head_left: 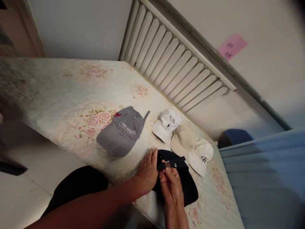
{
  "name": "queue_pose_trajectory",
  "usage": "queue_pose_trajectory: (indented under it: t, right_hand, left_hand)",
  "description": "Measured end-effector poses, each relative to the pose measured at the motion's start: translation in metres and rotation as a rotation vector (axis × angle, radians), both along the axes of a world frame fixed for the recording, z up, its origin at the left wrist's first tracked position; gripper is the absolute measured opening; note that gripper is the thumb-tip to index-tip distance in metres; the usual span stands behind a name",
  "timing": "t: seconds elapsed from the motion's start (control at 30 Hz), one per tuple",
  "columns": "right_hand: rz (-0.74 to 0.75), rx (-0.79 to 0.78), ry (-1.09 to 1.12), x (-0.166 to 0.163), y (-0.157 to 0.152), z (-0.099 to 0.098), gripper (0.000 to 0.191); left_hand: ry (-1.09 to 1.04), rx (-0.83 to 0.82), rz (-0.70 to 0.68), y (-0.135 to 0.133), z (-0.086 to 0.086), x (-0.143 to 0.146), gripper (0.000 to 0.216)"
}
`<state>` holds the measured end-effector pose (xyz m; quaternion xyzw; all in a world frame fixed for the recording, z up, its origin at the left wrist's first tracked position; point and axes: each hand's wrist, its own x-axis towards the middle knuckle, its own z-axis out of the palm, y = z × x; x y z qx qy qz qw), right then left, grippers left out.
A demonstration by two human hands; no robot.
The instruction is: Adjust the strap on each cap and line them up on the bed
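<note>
A black cap (188, 187) lies at the near edge of a floral mattress (78, 92). My left hand (147, 173) is closed on the cap's back edge beside the strap. My right hand (171, 184) pinches the cap's dark rear strap (177, 162) near its small metal buckle (168, 163). Just beyond my hands lies a grey cap (122, 132) with embroidered lettering. To the right sit a white cap (166, 124), a beige cap (182, 140) and another white cap (201, 156) with a dark logo.
A slatted white headboard (176, 63) leans along the wall behind the mattress. A pink note (232, 46) is stuck on the wall. A blue object (234, 136) sits by the mattress corner, with blue fabric (267, 178) at the right. White floor tiles (28, 178) lie on the left.
</note>
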<state>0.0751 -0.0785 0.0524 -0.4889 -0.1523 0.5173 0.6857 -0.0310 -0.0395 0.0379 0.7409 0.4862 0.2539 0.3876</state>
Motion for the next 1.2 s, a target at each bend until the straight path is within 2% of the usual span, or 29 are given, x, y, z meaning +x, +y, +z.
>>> queue_pose_trajectory:
  t: [0.4, 0.77, 1.2]
  right_hand:
    - [0.031, 0.027, -0.042, -0.004, 0.002, -0.004, 0.029]
    - [0.045, 0.052, -0.09, -0.003, 0.005, -0.009, 0.029]
    - [0.01, 0.073, 0.022, -0.004, 0.006, -0.007, 0.031]
  left_hand:
    - [-0.042, -0.05, -0.003, -0.001, 0.001, 0.0, 0.071]
    - [-0.024, -0.049, -0.016, -0.001, 0.003, -0.001, 0.069]
    - [-0.073, 0.028, 0.017, -0.002, -0.009, 0.002, 0.068]
